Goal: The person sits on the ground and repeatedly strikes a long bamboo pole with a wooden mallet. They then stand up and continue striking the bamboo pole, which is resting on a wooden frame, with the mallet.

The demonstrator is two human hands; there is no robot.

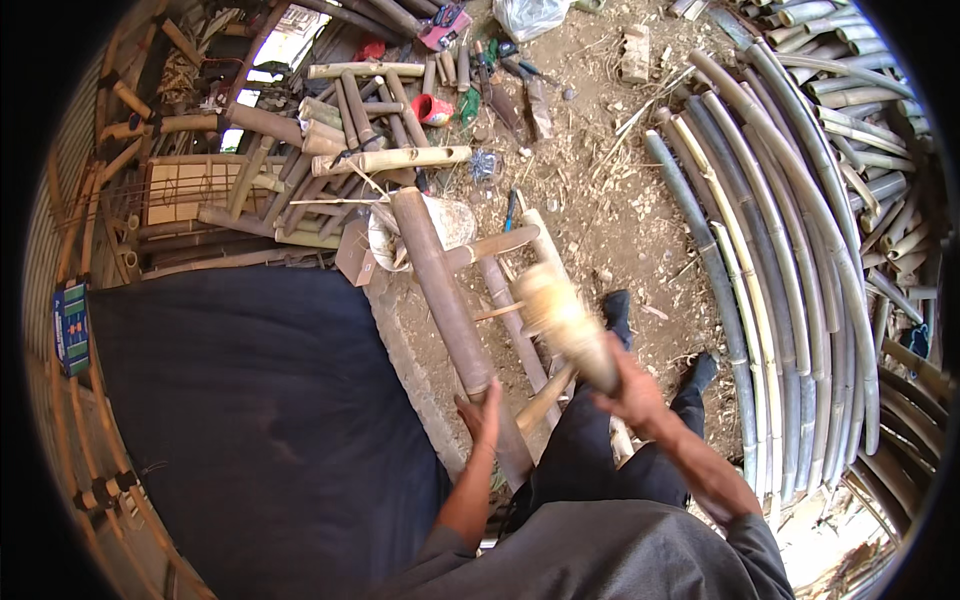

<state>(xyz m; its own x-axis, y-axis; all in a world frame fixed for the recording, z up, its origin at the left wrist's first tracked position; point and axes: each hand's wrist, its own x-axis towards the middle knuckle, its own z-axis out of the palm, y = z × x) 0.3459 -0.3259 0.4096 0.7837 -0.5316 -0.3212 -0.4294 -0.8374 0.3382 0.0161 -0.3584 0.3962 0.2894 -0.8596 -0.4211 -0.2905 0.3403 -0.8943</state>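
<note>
The long pole (pixel 450 300) is brown bamboo, smooth and dull. The mallet (pixel 560 320) is pale wood with a rough, worn head. The floor (pixel 610 220) is dry, crumbly dirt. The near-left cloth (pixel 250 420) is dark and matt.

Small blue and green printed box (pixel 71 327) at far left edge, clear plastic bag (pixel 528 16) far off at top, brown cardboard piece (pixel 355 264) near centre
</note>
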